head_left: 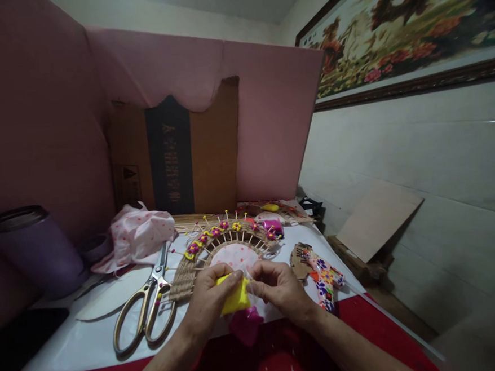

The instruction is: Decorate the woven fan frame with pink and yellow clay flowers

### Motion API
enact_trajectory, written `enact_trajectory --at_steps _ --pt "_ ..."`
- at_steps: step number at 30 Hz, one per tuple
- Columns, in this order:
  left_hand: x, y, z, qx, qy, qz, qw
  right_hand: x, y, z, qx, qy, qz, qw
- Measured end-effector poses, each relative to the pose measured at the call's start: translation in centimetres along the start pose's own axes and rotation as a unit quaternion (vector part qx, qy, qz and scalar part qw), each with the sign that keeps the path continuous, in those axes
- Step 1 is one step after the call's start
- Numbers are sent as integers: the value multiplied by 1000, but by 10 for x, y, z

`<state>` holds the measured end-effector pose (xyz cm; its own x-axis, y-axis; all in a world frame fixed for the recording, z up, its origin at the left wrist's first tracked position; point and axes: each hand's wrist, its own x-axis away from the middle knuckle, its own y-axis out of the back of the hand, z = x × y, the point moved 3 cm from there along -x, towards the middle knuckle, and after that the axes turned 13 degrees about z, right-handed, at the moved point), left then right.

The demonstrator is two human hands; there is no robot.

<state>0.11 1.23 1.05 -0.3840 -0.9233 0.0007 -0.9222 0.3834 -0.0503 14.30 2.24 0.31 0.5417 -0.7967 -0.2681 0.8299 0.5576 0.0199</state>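
My left hand is closed around a soft yellow lump, perhaps modelling clay, in a clear plastic wrapper. The fingers of my right hand are pinched together at the wrapper's right edge; whether a bit of the yellow stuff is between them I cannot make out. Below the lump hangs a magenta piece in clear film. Just beyond my hands lies an arched twine-woven piece with sticks through it. Small magenta and yellow flowers line its arch, and a dotted white cloth round fills its middle.
Large scissors lie open at left, near a purple tumbler and a dotted cloth bundle. Flower-patterned fabric sits at right beside a torn cardboard scrap. A cardboard panel stands behind.
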Motion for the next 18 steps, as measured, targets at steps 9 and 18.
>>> enact_trajectory --at_steps 9,18 --pt "-2 4 2 12 -3 -26 1000 2 6 -4 -2 -10 -28 1000" --pt "-3 1 5 32 7 -28 999 4 2 -2 99 22 -36 994"
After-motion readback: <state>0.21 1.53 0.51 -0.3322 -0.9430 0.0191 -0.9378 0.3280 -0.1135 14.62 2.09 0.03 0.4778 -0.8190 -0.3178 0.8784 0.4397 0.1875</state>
